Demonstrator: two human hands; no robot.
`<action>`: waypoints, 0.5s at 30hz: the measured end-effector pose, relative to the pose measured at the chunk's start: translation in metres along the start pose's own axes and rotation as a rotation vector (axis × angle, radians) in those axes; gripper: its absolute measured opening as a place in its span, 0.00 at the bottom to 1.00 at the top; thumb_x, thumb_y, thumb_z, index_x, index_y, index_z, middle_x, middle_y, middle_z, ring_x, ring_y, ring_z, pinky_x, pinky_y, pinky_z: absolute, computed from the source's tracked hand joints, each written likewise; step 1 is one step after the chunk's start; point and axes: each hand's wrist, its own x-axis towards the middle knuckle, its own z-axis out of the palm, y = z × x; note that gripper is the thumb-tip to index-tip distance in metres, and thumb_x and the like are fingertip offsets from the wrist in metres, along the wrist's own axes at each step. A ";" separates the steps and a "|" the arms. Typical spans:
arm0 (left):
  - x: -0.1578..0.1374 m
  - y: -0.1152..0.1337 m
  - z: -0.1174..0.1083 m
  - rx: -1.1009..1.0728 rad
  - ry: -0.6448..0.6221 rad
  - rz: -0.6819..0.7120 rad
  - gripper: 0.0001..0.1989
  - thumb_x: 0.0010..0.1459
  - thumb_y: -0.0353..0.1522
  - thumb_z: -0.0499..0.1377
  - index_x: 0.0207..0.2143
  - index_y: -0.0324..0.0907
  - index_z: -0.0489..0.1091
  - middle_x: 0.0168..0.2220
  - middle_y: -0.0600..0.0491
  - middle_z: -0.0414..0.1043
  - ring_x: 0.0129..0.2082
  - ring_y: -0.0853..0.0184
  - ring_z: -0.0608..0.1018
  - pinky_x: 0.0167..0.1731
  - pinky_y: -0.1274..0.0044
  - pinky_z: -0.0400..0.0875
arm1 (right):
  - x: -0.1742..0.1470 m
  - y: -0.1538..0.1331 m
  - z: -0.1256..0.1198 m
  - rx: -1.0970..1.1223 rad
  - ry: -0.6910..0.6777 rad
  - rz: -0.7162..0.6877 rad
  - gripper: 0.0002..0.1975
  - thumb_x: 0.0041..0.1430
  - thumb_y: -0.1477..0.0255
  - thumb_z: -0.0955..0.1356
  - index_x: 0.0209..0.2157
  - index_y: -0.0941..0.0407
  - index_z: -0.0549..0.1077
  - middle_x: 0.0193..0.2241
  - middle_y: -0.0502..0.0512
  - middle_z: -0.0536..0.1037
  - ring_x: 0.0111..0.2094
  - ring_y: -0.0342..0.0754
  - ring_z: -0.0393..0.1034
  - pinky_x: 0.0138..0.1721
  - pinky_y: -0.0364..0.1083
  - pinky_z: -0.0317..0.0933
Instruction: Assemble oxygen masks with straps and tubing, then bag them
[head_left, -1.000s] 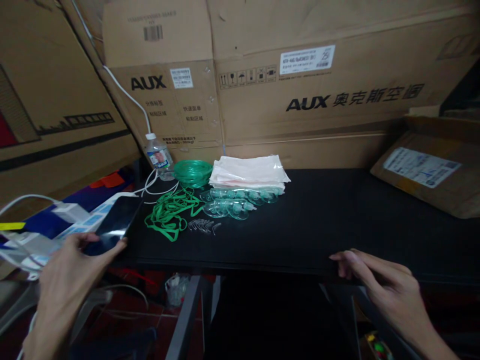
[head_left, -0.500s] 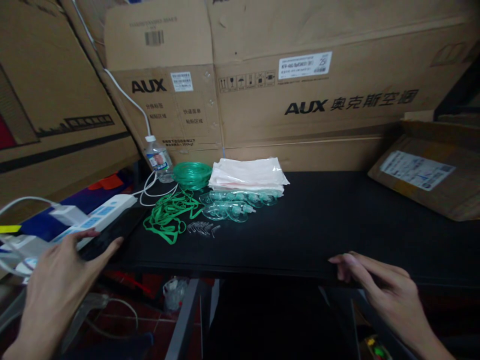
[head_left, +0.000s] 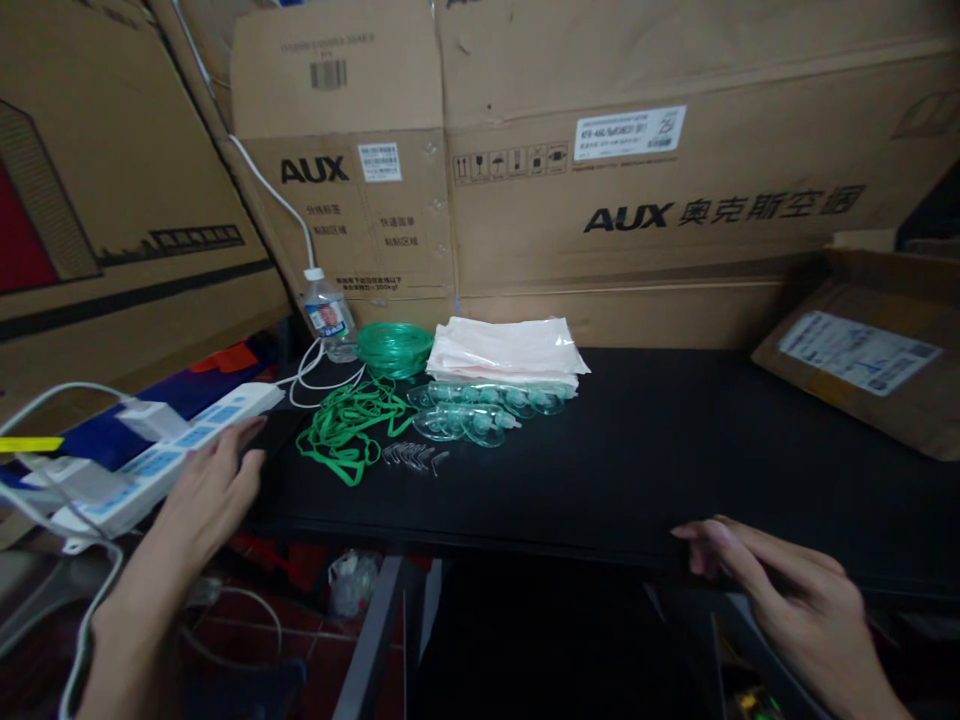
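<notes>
My left hand reaches over a dark phone at the left end of a black table, fingers and thumb spread partly apart; whether they grip the phone, I cannot tell. The phone lies beside a white power strip with plugs in it. My right hand rests at the table's front edge, its fingers curled inward; how tightly, I cannot tell. The smooth, matte tabletop runs back to a wall of brown AUX cartons, while a printed carton stands to the left and a scuffed, labelled box sits at right. Below, a gray metal leg and a crumpled clear bag show against reddish floor tiles. Near the phone lie tangled green straps, flat and ribbon-like, with small, bent metallic strips just beside them. Rounded, glossy, green-tinted clear masks nest in two rows before a stack of pale pink packets in shiny film. Behind the straps, translucent green tubing sits coiled next to a clear plastic bottle.
</notes>
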 end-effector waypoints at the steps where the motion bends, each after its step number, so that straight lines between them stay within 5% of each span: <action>1: 0.003 0.001 -0.002 -0.011 0.010 -0.012 0.33 0.63 0.39 0.40 0.64 0.33 0.62 0.64 0.39 0.68 0.65 0.50 0.69 0.64 0.59 0.61 | 0.000 0.000 0.000 -0.003 0.003 0.000 0.11 0.62 0.70 0.69 0.28 0.51 0.84 0.22 0.48 0.82 0.22 0.44 0.79 0.27 0.37 0.73; 9: -0.032 -0.015 -0.031 0.016 0.175 -0.279 0.29 0.69 0.40 0.38 0.63 0.42 0.65 0.58 0.39 0.73 0.59 0.42 0.75 0.55 0.51 0.70 | 0.001 -0.004 -0.001 -0.028 0.041 0.009 0.12 0.59 0.70 0.70 0.24 0.52 0.84 0.21 0.49 0.83 0.20 0.46 0.79 0.25 0.37 0.73; 15: -0.046 -0.027 -0.030 0.074 0.153 -0.253 0.31 0.68 0.42 0.36 0.64 0.40 0.63 0.58 0.37 0.73 0.60 0.42 0.74 0.58 0.53 0.67 | 0.001 -0.001 -0.002 -0.043 0.029 0.013 0.12 0.58 0.69 0.70 0.24 0.53 0.85 0.21 0.50 0.83 0.19 0.47 0.79 0.23 0.36 0.73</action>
